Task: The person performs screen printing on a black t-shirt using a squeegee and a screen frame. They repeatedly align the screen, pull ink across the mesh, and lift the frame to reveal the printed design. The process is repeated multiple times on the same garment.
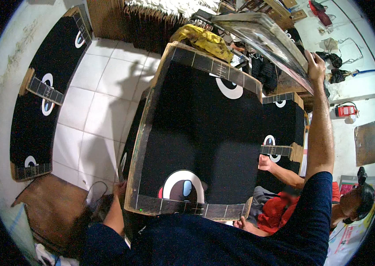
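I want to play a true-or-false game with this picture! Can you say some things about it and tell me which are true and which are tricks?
1. The right hand is up on the edge of a shiny raised frame. True.
2. The big board in the middle is mostly white. False: it is mostly black, with white ovals.
3. The floor has white tiles. True.
4. The left hand is waving high in the air. False: it is low, by the board's left edge.
5. A crumpled yellow cloth lies behind the board. True.
6. Nobody else is nearby. False: a person in a red top sits on the right.
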`<state>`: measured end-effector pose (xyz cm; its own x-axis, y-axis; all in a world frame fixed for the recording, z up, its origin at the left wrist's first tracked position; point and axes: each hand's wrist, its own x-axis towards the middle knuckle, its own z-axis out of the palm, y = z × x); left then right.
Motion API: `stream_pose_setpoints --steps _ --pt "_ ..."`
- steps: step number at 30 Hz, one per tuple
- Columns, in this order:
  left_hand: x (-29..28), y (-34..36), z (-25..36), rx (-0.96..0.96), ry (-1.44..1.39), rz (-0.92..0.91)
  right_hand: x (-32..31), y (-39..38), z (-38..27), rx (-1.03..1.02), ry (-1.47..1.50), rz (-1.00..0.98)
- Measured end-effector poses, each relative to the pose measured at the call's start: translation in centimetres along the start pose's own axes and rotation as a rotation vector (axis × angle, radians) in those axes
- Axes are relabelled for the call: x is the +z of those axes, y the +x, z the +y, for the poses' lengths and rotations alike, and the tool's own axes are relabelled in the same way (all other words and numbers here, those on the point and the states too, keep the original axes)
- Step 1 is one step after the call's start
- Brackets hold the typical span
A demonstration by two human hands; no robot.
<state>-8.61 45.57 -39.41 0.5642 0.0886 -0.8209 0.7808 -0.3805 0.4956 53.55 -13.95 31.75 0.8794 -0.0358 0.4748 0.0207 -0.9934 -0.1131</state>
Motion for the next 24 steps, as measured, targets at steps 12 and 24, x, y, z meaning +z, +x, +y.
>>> stream_pose_setpoints --steps 12,24 --pt "0.3 -10.1 6.4 0.201 0.125 0.705 1.2 5.5 6.9 -0.244 0.310 -0.052" --pt "-6.7 -12.8 6.5 0.125 0.156 0.995 0.6 5.5 5.0 -0.149 0.166 -0.083"
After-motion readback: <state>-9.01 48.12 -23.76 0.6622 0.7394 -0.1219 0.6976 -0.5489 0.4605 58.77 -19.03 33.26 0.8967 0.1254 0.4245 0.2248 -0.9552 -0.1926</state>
